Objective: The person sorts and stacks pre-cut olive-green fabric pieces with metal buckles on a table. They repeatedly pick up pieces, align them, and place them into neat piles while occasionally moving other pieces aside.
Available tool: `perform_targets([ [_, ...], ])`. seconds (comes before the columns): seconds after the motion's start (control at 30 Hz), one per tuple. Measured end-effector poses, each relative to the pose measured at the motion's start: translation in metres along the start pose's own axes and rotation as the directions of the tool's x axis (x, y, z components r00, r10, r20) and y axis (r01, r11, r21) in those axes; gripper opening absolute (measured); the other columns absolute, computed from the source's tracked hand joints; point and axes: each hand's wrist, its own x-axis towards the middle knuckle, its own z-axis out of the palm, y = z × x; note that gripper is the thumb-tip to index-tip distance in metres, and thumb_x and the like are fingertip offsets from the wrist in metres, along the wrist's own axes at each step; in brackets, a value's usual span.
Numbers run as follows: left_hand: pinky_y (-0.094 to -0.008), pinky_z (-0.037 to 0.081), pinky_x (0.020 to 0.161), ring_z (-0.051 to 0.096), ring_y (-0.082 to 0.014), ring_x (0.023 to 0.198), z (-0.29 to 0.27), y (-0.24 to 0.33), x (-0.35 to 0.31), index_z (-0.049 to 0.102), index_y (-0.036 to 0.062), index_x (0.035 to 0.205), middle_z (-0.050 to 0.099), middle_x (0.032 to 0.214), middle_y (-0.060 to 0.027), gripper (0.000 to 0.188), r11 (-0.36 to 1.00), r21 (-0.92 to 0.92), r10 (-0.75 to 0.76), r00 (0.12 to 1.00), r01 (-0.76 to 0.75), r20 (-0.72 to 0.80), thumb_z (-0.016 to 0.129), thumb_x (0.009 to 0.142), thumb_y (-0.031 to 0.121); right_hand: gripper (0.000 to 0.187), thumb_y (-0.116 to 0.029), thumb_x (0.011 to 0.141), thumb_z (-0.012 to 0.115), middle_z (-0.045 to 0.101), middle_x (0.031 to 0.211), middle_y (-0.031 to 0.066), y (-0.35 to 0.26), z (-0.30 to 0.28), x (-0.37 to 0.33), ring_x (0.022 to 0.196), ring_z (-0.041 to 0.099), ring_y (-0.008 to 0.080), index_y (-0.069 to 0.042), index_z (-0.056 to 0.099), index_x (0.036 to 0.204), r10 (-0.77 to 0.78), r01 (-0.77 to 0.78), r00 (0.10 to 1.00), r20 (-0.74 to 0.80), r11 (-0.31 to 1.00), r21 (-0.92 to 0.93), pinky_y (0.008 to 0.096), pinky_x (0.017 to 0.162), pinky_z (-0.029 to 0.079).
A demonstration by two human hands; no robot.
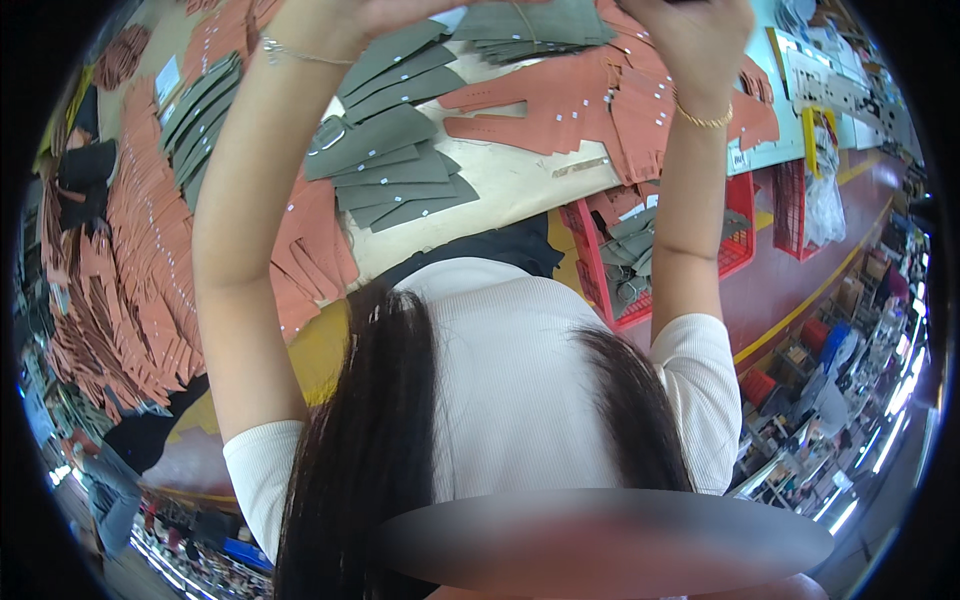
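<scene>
Both my arms are raised toward the top edge of the view. My left hand (385, 12) is cut off by that edge; a stretched part of it points right, and the rest is out of sight. My right hand (697, 35) is bent inward with its fingers curled; a dark bit shows at the edge, too little to name. Beneath them is a pale table with fanned grey-green cut pieces (375, 150) and a bundled grey-green stack (535, 28). Salmon-coloured cut pieces (560, 105) with small white stickers lie between my arms.
Many overlapping salmon pieces (150, 210) cover the table's left side. A red crate (597, 270) holding grey-green pieces stands at the right. Beyond it are another red crate (788, 205), a yellow-framed holder (820, 130) with clear plastic, and a light-blue table (790, 120).
</scene>
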Motion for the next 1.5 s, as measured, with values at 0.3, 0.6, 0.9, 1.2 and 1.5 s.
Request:
perform_targets([
  [0.3, -0.0579, 0.050, 0.097, 0.065, -0.0386, 0.106, -0.010, 0.009, -0.005, 0.051, 0.0003, 0.133, 0.061, 0.126, -0.0223, 0.067, 0.999, -0.036, -0.001, 0.984, -0.005, -0.178, 0.042, 0.098, 0.057, 0.063, -0.011, 0.068, 0.083, 0.069, 0.107, 0.0166, -0.001, 0.012, 0.031, 0.096, 0.068, 0.0341, -0.007, 0.061, 0.128, -0.266, 0.251, 0.928, 0.262, 0.964, 0.090, 0.0373, 0.085, 0.054],
  [0.6, -0.0595, 0.045, 0.105, 0.056, -0.0428, 0.122, -0.015, 0.006, -0.012, 0.045, -0.0050, 0.138, 0.053, 0.138, -0.0265, 0.063, 0.971, -0.229, 0.006, 0.960, -0.073, -0.279, 0.048, 0.094, 0.039, 0.060, -0.017, 0.071, 0.086, 0.072, 0.100, 0.0130, -0.004, -0.018, 0.040, 0.077, 0.061, 0.0129, -0.008, 0.066, 0.127, -0.019, 0.000, 0.819, 0.573, 0.999, 0.032, 0.0289, 0.072, 0.050],
  [0.9, -0.0550, 0.049, 0.102, 0.057, -0.0417, 0.122, -0.011, -0.020, -0.017, 0.041, -0.0034, 0.143, 0.050, 0.139, -0.0285, 0.081, 0.947, -0.312, 0.014, 0.984, -0.071, -0.180, 0.040, 0.097, 0.063, 0.041, -0.028, 0.086, 0.075, 0.065, 0.068, 0.0123, -0.025, -0.027, 0.037, 0.053, 0.059, 0.0235, -0.008, 0.069, 0.122, -0.218, 0.234, 0.806, 0.550, 0.971, 0.041, 0.0323, 0.053, 0.045],
  [1.2, -0.0381, 0.057, 0.087, 0.067, -0.0265, 0.101, -0.035, -0.030, -0.040, 0.056, 0.0008, 0.128, 0.066, 0.119, -0.0156, 0.051, 0.944, -0.021, 0.277, 0.829, -0.328, -0.485, 0.062, 0.092, 0.037, 0.035, -0.036, 0.095, 0.062, 0.069, 0.076, 0.0115, -0.049, -0.035, 0.034, 0.065, 0.066, 0.0309, -0.009, 0.068, 0.116, -0.213, 0.314, 0.712, 0.669, 0.949, -0.032, 0.0366, 0.056, 0.050],
  [1.5, -0.0320, 0.057, 0.068, 0.068, -0.0205, 0.071, -0.019, -0.025, -0.056, 0.069, -0.0001, 0.092, 0.070, 0.084, -0.0106, 0.025, 0.987, 0.017, 0.134, 0.766, -0.158, -0.629, 0.069, 0.077, 0.020, 0.021, -0.019, 0.098, 0.062, 0.066, 0.097, 0.0133, -0.034, -0.032, 0.023, 0.086, 0.065, 0.0188, -0.002, 0.069, 0.107, 0.122, -0.299, 0.858, 0.499, 0.909, 0.292, 0.0310, 0.070, 0.049],
])
